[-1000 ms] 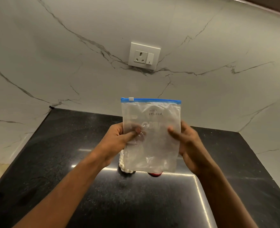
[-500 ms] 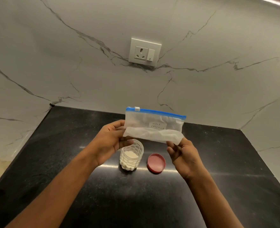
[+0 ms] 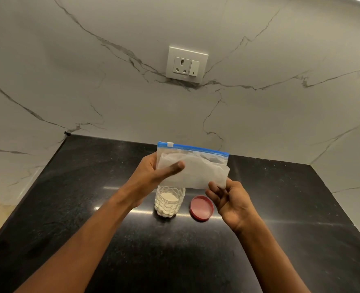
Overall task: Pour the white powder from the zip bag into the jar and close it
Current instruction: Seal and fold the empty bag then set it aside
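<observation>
The left hand (image 3: 153,173) pinches the zip bag (image 3: 192,169) at its left edge, thumb laid across the near face and fingers behind it, while the right hand (image 3: 231,200) has only its fingertips closed on the bag's lower right corner. The bag hangs in the air above the jar (image 3: 168,200), folded up on itself so the blue zip strip runs along the top with its small white slider at the left end. It looks nearly flat and drained, a thin, limp film with a dusty white coat inside, so it should weigh almost nothing and crumple or fold wherever it is pressed; pinching at the edges or corners, as now, seems the surest hold. The jar stands open on the black counter (image 3: 90,208) just below the left hand, clear, dimpled and partly filled with white powder (image 3: 168,196); whether it is glass or plastic cannot be told. Being small and uncapped, it would likely tip easily and wants steadying around its body. The red lid (image 3: 201,207) lies flat just beside the jar on its right, under the right hand, light and rigid by the look of it and easy to lift by its rim.
</observation>
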A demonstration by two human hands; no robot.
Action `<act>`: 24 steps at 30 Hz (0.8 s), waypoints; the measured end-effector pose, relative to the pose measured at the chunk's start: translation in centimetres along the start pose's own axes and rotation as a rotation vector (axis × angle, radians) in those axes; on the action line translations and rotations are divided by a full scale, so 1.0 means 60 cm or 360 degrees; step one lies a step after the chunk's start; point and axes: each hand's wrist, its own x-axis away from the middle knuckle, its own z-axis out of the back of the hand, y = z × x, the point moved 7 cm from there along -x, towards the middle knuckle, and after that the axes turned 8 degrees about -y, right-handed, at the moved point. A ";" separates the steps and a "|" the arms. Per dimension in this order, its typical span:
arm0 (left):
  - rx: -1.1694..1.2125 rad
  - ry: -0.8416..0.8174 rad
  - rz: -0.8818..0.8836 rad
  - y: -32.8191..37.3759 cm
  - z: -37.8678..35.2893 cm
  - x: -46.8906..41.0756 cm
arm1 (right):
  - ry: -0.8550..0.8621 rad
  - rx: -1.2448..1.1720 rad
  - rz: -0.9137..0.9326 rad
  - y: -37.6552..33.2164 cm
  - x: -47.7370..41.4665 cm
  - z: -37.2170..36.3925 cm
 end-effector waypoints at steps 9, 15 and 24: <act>0.0314 0.0356 -0.0085 0.002 -0.007 0.005 | -0.0405 0.0449 0.0448 0.021 0.011 -0.052; 0.0371 0.0268 -0.0058 -0.004 -0.033 0.015 | -0.0295 0.0210 0.0644 0.011 0.010 -0.098; 0.0170 0.0501 0.0009 -0.006 -0.052 0.018 | 0.0044 0.1376 0.1536 -0.024 0.032 -0.099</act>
